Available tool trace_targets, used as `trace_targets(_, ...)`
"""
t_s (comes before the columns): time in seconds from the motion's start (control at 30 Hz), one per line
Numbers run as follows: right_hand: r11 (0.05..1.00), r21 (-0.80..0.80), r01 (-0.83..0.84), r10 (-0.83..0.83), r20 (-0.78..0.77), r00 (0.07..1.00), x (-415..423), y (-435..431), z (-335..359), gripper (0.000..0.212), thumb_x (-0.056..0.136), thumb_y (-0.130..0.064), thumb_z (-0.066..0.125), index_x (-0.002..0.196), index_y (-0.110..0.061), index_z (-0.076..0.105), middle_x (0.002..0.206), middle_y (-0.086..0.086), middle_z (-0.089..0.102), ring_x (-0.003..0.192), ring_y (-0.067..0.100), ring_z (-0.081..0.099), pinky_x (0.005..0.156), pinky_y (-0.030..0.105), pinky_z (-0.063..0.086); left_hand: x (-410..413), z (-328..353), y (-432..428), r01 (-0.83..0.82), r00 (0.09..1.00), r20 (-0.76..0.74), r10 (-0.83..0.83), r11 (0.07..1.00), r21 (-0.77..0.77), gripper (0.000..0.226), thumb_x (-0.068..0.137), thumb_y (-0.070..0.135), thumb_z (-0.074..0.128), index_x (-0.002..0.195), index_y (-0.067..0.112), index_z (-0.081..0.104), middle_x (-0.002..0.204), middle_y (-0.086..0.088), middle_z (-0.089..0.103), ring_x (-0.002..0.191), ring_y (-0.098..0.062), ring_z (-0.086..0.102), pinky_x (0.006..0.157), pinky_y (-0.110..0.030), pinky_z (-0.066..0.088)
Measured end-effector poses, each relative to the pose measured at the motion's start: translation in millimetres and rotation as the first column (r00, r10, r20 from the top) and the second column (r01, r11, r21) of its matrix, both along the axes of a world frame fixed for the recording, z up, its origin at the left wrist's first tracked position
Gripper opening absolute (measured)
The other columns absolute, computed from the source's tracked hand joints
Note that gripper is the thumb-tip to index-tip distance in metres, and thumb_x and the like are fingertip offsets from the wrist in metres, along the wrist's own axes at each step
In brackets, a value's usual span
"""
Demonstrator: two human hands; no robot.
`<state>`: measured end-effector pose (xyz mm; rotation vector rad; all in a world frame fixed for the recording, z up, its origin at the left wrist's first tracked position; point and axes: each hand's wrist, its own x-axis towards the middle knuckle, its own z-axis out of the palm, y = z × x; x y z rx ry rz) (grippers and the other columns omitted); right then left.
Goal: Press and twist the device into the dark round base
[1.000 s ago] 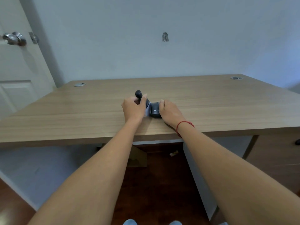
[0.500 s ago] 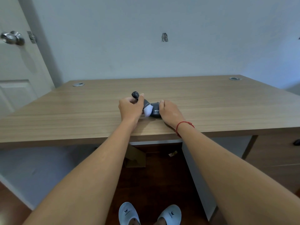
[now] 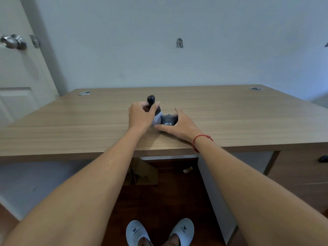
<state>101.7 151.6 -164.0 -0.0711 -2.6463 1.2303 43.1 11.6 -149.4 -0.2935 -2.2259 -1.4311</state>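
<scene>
My left hand (image 3: 141, 115) grips a small dark bottle-like object (image 3: 153, 103) with a rounded top, together with a pale cloth (image 3: 157, 119) bunched below it. Just to its right, a dark rounded object (image 3: 168, 120) with white lettering sits on the wooden desk (image 3: 239, 119). My right hand (image 3: 179, 126) curls round that dark object, thumb at its near left side and fingers over its far right side. Both hands are near the desk's front edge, at its middle.
Two round metal cable ports (image 3: 85, 93) (image 3: 255, 88) sit at the desk's back corners. A white door with a metal knob (image 3: 13, 42) stands at the left. Below the desk are a cardboard piece (image 3: 142, 172), drawers at the right, and my white slippers (image 3: 158, 231).
My left hand has tilted the dark bottle-like object upward and lifted slightly. My right hand has opened wider around the lettered object. The view has tipped down, showing the slippers.
</scene>
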Motion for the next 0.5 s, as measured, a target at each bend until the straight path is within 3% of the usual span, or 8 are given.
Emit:
trace_targets(0.07, 1.0, -0.009, -0.015, 0.015, 0.003, 1.0, -1, 1, -1, 0.092, 0.068, -0.051, 0.081, 0.14, -0.013, 0.037, 0.113, -0.005, 0.048, 0.103, 0.015, 0.049, 0.084, 0.027, 0.039, 4, 13, 7, 0.12, 0.993, 0.001, -0.121, 0.988, 0.097, 0.039, 0.084, 0.033, 0.071, 0.074, -0.005, 0.071, 0.071, -0.013, 0.071, 0.065, -0.015, 0.058, 0.064, -0.03, 0.047)
trace_targets(0.1, 1.0, -0.019, -0.02, 0.019, -0.01, 1.0, -2, 2, -1, 0.086, 0.067, -0.049, 0.083, 0.135, -0.016, 0.04, 0.112, -0.006, 0.05, 0.104, 0.015, 0.053, 0.084, 0.027, 0.042, 5, 16, 11, 0.185, 0.983, 0.001, -0.185, 0.981, 0.056, 0.039, 0.084, 0.034, 0.071, 0.074, -0.004, 0.071, 0.07, -0.014, 0.071, 0.064, -0.014, 0.057, 0.063, -0.03, 0.046)
trace_targets(0.17, 0.999, -0.037, -0.032, 0.03, -0.034, 0.999, -3, 3, -1, 0.086, 0.065, -0.048, 0.085, 0.132, -0.017, 0.041, 0.114, -0.008, 0.052, 0.108, 0.015, 0.054, 0.086, 0.028, 0.045, 2, 19, 14, 0.21, 0.977, 0.001, -0.213, 0.96, -0.187, 0.037, 0.083, 0.035, 0.07, 0.066, 0.002, 0.069, 0.061, -0.01, 0.067, 0.057, -0.014, 0.053, 0.058, -0.033, 0.043)
trace_targets(0.23, 0.998, -0.058, -0.034, 0.034, -0.004, 0.999, 0, 2, 0, 0.102, 0.064, -0.049, 0.085, 0.142, -0.012, 0.03, 0.115, -0.006, 0.046, 0.107, 0.013, 0.047, 0.088, 0.027, 0.04, -2, 21, 10, 0.108, 0.993, -0.006, -0.119, 0.92, -0.377, 0.039, 0.084, 0.035, 0.069, 0.056, 0.009, 0.061, 0.05, -0.002, 0.053, 0.052, -0.017, 0.045, 0.056, -0.03, 0.036)
trace_targets(0.3, 0.998, -0.055, -0.025, 0.025, 0.006, 1.0, -2, 1, -1, 0.108, 0.06, -0.052, 0.086, 0.142, -0.013, 0.028, 0.116, -0.005, 0.051, 0.105, 0.014, 0.051, 0.09, 0.03, 0.043, -5, 27, 9, 0.13, 0.99, -0.004, -0.14, 0.928, -0.349, 0.038, 0.084, 0.034, 0.07, 0.06, 0.005, 0.064, 0.053, -0.01, 0.055, 0.056, -0.018, 0.045, 0.056, -0.028, 0.034)
trace_targets(0.4, 0.998, -0.06, -0.001, 0.0, -0.028, 1.0, -6, 0, -3, 0.102, 0.049, -0.058, 0.086, 0.132, -0.022, 0.039, 0.115, -0.003, 0.062, 0.104, 0.017, 0.061, 0.093, 0.041, 0.053, 3, 41, 18, 0.371, 0.929, 0.064, -0.365, 0.915, -0.157, 0.037, 0.085, 0.029, 0.071, 0.072, -0.006, 0.07, 0.068, -0.021, 0.067, 0.061, -0.014, 0.051, 0.059, -0.024, 0.043)
trace_targets(0.5, 0.996, -0.082, -0.015, 0.015, -0.007, 1.0, -2, 0, 1, 0.118, 0.055, -0.053, 0.087, 0.147, -0.018, 0.022, 0.124, 0.0, 0.057, 0.113, 0.02, 0.058, 0.097, 0.041, 0.051, -3, 37, 24, 0.367, 0.93, 0.125, -0.346, 0.899, -0.239, 0.034, 0.085, 0.029, 0.072, 0.082, -0.005, 0.074, 0.073, -0.014, 0.068, 0.065, -0.013, 0.053, 0.058, -0.021, 0.04)
